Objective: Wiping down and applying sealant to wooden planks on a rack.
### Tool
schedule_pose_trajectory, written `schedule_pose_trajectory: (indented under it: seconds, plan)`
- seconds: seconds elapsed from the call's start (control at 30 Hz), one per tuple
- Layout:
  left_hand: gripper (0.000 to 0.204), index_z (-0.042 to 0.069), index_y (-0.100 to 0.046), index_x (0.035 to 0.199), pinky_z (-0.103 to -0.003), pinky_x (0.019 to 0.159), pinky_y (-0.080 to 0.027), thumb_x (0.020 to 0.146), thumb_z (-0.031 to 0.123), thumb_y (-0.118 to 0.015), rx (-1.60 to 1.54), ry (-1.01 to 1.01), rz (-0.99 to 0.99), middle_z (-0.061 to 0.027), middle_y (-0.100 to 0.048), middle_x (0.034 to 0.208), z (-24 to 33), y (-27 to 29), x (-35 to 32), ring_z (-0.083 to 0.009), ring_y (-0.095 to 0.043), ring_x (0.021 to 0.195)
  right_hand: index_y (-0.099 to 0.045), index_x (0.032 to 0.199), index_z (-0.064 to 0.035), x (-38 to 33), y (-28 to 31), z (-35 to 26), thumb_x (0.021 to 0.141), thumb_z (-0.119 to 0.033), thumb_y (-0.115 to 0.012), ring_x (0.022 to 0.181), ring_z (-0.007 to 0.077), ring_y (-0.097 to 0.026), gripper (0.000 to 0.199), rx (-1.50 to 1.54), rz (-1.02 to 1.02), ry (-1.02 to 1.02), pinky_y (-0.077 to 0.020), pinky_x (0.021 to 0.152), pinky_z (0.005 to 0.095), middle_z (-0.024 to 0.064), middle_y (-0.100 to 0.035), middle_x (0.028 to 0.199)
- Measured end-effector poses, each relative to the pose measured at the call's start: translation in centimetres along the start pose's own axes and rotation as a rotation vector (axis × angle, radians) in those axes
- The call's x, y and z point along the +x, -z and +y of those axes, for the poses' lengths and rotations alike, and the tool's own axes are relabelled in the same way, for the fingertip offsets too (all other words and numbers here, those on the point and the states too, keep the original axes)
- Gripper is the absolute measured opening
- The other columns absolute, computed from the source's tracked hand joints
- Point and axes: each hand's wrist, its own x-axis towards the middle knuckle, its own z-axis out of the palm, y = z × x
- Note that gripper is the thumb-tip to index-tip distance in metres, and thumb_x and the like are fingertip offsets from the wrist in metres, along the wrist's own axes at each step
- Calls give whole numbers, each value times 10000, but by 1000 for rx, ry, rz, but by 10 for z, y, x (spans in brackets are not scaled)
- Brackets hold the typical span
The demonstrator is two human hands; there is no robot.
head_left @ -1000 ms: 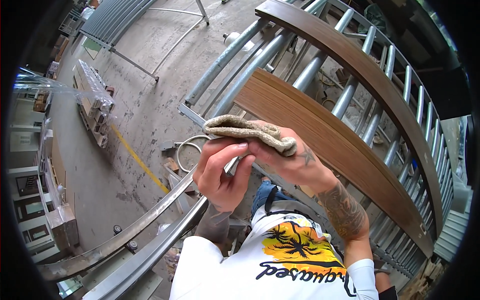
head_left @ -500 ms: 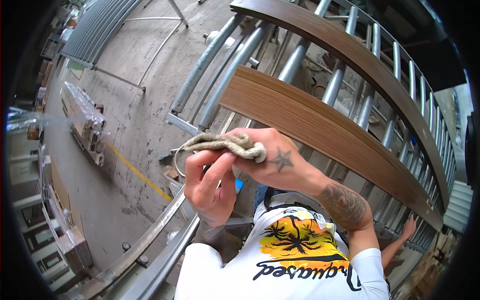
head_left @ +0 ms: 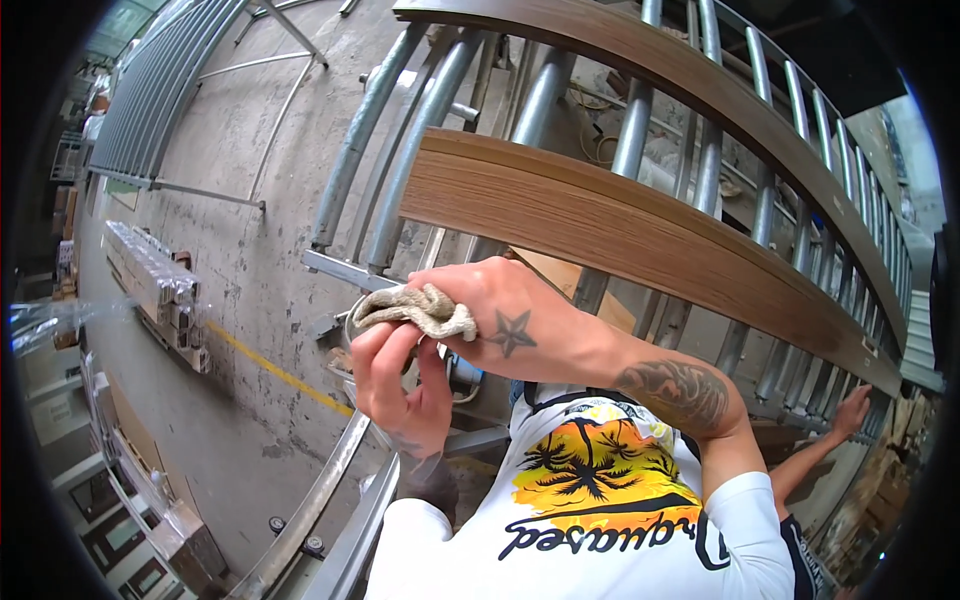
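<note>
A beige knitted work glove (head_left: 420, 308) is bunched up over the finger end of my right hand (head_left: 510, 315). That hand has its back turned up and a star tattoo on it; its fingers are hidden by the glove and by my other hand. My left hand (head_left: 395, 375) pinches the near edge of the glove between thumb and fingers. Both hands meet in front of my white shirt (head_left: 450, 550), off the end of a brown wood-grain board (head_left: 560, 195).
The board and another brown plank (head_left: 640, 62) lie across a metal roller rack (head_left: 630, 130). A co-worker's hand (head_left: 852, 410) touches the board's far right end. At the left are a wrapped stack on a pallet (head_left: 160, 275), a grey slatted rack (head_left: 165, 90) and a yellow floor line (head_left: 270, 365).
My view has shifted, with the boards and both hands now further left in it. The glove looks more bunched in my left fingers. The co-worker's hand has come up onto the board's end.
</note>
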Motion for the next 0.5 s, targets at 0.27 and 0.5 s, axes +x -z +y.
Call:
schedule_pose_trajectory:
  seconds: [0.27,0.5]
  plan:
    - [97,-30,-621,1067,-298,824,-539,1001,34,-588,-243,186,40,-95,-630,1007,-61,-4,27,-153,-625,886,-599,1350,-105,7,5,62,784,-167,-729,1412,414,-432,584,-889,474,231,-330,1130,629,218,-499,1483]
    - [221,-24,-628,1202,-305,927,-501,1048,112,-548,-321,148,-311,-96,-644,1158,-103,-61,95,-164,-612,1069,-534,1427,-138,40,-26,126,826,-294,-675,1496,334,-327,637,-908,431,218,-122,1239,612,159,-449,1547]
